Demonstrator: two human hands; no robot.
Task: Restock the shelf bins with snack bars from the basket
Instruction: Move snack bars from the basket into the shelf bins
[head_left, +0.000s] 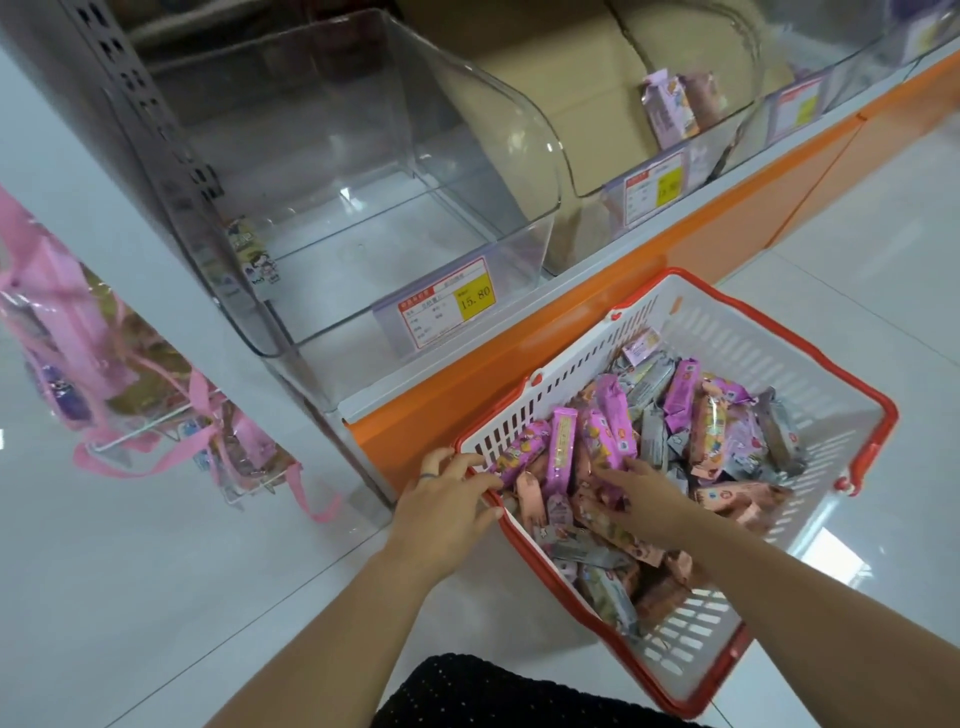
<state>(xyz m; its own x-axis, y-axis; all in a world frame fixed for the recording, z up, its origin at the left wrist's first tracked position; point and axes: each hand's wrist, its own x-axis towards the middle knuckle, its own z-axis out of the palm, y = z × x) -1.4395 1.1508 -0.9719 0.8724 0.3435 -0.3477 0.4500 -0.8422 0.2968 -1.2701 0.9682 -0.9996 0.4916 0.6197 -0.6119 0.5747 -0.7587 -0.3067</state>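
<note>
Left grip (449, 501): fingers curled over the red rim at the near-left corner of the basket (737, 332), holding it. Ring on one finger.

Right grip (647, 496): inside the basket, just right of the left grip. Fingers (615, 467) are stretched flat onto the pile, touching pink wrappers. Thumb hidden, so I cannot tell whether it pinches a bar.

Snack bars (691, 415): all in the basket, under and beyond the right grip. A loose heap of pink, purple and grey wrappers lying crosswise over one another.

Basket: white slatted walls, red handles folded down. It sits on the floor (156, 571), its far corner against the orange shelf base (571, 322).

Above and beyond the left grip: a clear bin (519, 135) with a high curved front lip between the grips and its inside. Price tag (447, 306) on the front reads 15.80. A small printed packet (252, 254) shows at its left wall.

Beyond the right grip, further right: a second clear bin (587, 171) with its own price tag (653, 189) and purple packets (667, 106) upright inside. Cardboard boxes (571, 67) behind.

Well left of the left grip: pink bags (78, 338) hanging on a rack past the shelf end post.

Below both forearms: dark clothing (467, 691).
</note>
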